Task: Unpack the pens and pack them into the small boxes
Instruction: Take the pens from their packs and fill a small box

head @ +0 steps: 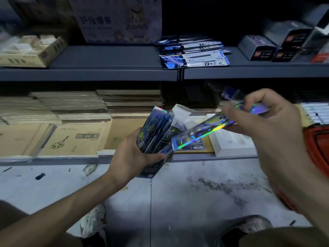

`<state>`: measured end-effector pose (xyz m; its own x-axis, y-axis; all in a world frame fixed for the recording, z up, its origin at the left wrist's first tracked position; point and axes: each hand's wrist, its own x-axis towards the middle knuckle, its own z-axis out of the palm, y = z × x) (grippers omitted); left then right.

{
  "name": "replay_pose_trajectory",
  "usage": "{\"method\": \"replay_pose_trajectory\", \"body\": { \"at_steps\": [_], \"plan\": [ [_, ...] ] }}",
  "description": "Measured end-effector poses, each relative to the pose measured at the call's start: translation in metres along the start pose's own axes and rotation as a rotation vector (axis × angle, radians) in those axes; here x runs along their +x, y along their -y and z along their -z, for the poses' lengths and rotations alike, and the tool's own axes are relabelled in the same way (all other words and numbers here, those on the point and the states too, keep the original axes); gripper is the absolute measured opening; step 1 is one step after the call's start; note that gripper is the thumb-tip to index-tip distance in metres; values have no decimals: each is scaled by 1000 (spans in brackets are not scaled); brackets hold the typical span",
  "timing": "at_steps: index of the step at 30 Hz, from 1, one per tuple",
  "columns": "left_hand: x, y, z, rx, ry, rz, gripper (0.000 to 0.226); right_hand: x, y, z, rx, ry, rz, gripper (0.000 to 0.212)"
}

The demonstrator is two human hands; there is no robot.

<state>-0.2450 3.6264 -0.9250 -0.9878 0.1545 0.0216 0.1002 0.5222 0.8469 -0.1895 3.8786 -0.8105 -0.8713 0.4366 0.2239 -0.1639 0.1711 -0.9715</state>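
Note:
My left hand (131,155) grips a small blue holographic box (154,132), held upright with its white top flap (181,111) open. My right hand (267,120) pinches a long holographic pen pack (201,134) by its far end; the pack slants down to the left, and its lower end sits at the box's open side. Motion blur hides the pack's details. More flat pen packs (194,52) lie stacked on the grey upper shelf (106,57).
Dark small boxes (277,47) stand at the upper shelf's right. A tan carton (30,50) sits at its left, a purple printed carton (117,20) behind. The lower shelf holds brown sketchbooks (74,138) and a white tray (235,143). A red basket (316,148) stands at right.

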Motion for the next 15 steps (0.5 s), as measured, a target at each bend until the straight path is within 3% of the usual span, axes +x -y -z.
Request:
{"method": "replay_pose_trajectory", "body": {
  "at_steps": [9,15],
  "plan": [
    [-2,-6,1,-85,41,-21,59,16,-4,21,91,-82,0,36],
    [-3,-12,-3,-103,68,-23,64,18,-10,17,30,-86,50,37]
  ]
}}
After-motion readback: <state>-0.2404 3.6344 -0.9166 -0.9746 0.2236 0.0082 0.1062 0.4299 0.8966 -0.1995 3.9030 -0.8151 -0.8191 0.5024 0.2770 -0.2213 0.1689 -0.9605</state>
